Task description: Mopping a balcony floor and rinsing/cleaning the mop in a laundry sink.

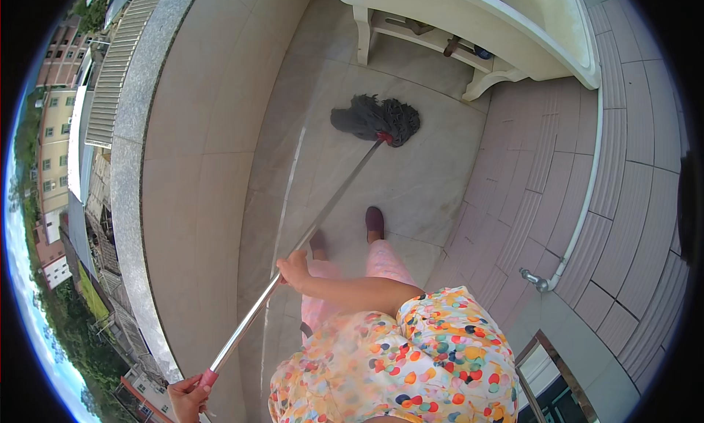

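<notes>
A string mop with a dark grey head (377,119) lies spread on the tiled floor ahead of me. Its metal pole (247,319) slants down to the lower left, joined to the mop head by a red socket (386,137). Around the middle of the pole, my right hand (296,271) is closed. My left hand (190,398) grips the pole's upper end, by its red grip (208,378). Both my feet, in dark shoes (375,220), stand on the floor behind the mop head.
A cream laundry sink (473,35) on legs stands ahead, with a few items on its low shelf. A parapet with a granite top (129,148) runs along the left. On the tiled right wall are a white pipe and a metal tap (533,279).
</notes>
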Demonstrator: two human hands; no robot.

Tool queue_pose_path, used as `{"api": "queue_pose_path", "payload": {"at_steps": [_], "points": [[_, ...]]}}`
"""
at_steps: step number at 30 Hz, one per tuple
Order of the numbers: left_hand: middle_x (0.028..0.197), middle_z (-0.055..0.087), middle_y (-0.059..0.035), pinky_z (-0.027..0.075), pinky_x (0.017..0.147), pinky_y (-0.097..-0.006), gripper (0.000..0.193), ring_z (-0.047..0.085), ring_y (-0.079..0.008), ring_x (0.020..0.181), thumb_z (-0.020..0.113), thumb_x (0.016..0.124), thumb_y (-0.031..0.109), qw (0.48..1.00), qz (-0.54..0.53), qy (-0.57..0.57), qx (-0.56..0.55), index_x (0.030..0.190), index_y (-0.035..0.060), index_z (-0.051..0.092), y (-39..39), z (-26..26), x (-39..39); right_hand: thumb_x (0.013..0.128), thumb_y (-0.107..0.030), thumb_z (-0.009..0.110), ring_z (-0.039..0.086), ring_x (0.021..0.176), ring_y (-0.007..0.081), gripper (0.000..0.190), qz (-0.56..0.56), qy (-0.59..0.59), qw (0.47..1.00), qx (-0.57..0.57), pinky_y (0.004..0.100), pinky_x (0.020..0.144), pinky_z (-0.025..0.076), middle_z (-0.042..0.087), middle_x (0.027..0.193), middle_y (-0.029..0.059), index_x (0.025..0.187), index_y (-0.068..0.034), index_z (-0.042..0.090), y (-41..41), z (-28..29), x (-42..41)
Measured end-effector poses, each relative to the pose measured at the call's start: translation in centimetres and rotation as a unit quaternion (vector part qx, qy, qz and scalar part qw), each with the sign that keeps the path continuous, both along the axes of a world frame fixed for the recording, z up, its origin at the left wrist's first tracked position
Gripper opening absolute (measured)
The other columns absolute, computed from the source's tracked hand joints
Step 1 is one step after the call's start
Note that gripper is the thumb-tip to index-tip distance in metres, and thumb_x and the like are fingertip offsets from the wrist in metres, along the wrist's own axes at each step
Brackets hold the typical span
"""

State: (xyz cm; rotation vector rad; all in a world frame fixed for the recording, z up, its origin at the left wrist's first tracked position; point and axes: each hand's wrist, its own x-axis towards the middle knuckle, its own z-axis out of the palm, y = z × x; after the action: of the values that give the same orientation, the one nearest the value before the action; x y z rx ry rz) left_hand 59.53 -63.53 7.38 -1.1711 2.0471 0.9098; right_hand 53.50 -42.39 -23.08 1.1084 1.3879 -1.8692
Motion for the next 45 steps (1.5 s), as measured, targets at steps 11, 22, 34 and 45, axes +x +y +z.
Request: {"api": "queue_pose_path", "payload": {"at_steps": [11,22,34,45], "points": [[0.061,0.053,-0.0014,0.038,0.04,-0.0213,0.036,0.046,-0.0054,0.049,0.06,0.073,0.013,0.964,-0.05,0.074,0.249,0.103,-0.0059,0.053,20.0,-18.9,-6.6,0.074,-0.024,0.047,0.057,0.083,0.0307,0.042,0.153,-0.014,0.915,0.373,0.0393,0.072,0.045,0.055,0.092,0.0222,0.103,0.005,0.039,22.4,-9.1,-18.0],[0.054,0.047,0.0016,0.031,0.036,-0.0186,0.036,0.039,-0.0032,0.043,0.063,0.067,0.009,0.992,0.019,-0.001,0.124,0.1,-0.0019,0.057,7.6,-7.9,-0.5,0.079,-0.013,0.043,0.053,0.041,0.0264,0.032,0.4,0.088,0.883,0.231,0.0339,0.037,0.045,0.054,0.063,0.0207,0.09,0.01,0.024,7.2,-9.8,-5.6],[0.051,0.049,-0.0001,0.03,0.032,-0.0187,0.034,0.04,-0.0038,0.039,0.062,0.062,0.006,0.997,0.045,0.048,-0.031,0.094,-0.005,0.058,4.5,4.9,0.2,0.072,-0.012,0.043,0.049,0.037,0.0213,0.031,0.213,0.06,0.972,-0.073,0.0292,0.029,0.039,0.048,0.048,0.0181,0.05,0.009,0.04,-3.3,4.4,-6.1],[0.059,0.053,-0.0018,0.035,0.041,-0.0206,0.036,0.045,-0.0053,0.048,0.064,0.063,0.008,0.999,0.012,0.027,0.014,0.096,-0.0048,0.058,1.3,-4.6,-16.6,0.07,-0.013,0.044,0.047,0.036,0.0219,0.037,0.198,0.133,0.963,0.129,0.0337,0.033,0.038,0.046,0.049,0.0166,0.079,0.022,0.036,-2.5,-5.5,-23.0]]}}
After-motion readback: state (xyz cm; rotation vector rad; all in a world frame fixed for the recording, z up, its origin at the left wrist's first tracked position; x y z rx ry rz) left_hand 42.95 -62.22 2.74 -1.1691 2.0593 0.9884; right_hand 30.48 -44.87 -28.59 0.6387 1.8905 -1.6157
